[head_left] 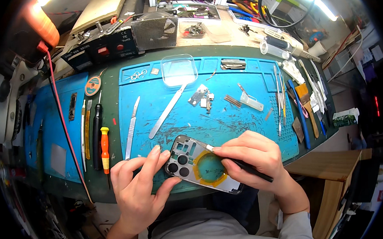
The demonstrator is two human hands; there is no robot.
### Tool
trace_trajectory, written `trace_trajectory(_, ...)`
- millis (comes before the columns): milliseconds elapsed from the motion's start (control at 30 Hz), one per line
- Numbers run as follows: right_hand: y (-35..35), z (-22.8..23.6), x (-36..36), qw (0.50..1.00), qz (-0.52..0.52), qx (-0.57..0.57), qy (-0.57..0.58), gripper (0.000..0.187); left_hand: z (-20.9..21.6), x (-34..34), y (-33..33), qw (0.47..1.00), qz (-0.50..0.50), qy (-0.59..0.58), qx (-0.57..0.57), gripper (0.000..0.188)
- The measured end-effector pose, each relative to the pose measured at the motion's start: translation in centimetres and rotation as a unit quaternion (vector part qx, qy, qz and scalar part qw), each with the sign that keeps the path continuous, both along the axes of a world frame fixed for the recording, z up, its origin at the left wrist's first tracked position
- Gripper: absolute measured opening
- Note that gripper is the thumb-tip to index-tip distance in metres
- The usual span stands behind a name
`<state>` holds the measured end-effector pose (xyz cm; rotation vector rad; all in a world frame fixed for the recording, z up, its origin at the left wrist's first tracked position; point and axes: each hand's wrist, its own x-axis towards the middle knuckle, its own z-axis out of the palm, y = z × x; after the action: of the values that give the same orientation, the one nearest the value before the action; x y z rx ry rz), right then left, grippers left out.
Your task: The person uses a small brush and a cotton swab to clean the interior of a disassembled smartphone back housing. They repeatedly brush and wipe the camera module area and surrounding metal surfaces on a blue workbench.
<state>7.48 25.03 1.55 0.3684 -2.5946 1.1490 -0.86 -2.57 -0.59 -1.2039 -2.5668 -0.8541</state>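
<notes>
A phone back housing [185, 156] lies tilted at the mat's front edge, with round camera openings at its left end and a yellow ring round its see-through middle. My left hand [139, 189] steadies the left end, thumb at the lower edge and a fingertip near the upper corner. In my right hand [256, 159] is a slim black-handled tool [255, 171], pinched near its pale front part. Its thin tip reaches the housing's upper edge; whether it is a blade or tweezers I cannot tell.
On the blue mat [155, 82] lie a scalpel [132, 131], a flat metal spatula [168, 111], small phone parts [201, 96] and a clear box [179, 71]. An orange screwdriver [105, 145] stands out at left. Brushes [303, 96] and tweezers line the right side.
</notes>
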Motion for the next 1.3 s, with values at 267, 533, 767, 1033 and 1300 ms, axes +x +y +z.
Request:
trace_trajectory(267,-0.8,-0.5,-1.1,1.000,0.009,0.001,0.012,0.035,-0.1,0.0,0.0,1.000,-0.002,0.011,0.013,0.075)
trace_trajectory(533,-1.1,-0.3,-1.6,0.999,0.020,-0.029,0.032,0.033,-0.4,-0.1,0.2,0.999,-0.008,0.022,0.048,0.072)
trace_trajectory(767,-2.9,1.7,2.0,0.982,0.136,-0.127,-0.020,0.030,0.5,1.6,-1.1,0.977,-0.143,0.110,0.116,0.038)
trace_trajectory(1033,-4.4,1.5,5.4,0.928,0.133,-0.307,-0.163,0.028,-1.3,3.7,-2.1,0.969,-0.130,0.114,0.175,0.021)
trace_trajectory(1300,-3.3,1.4,6.1,0.942,0.075,-0.308,-0.111,0.023,-2.2,2.8,-3.9,0.975,-0.071,0.052,0.202,0.034)
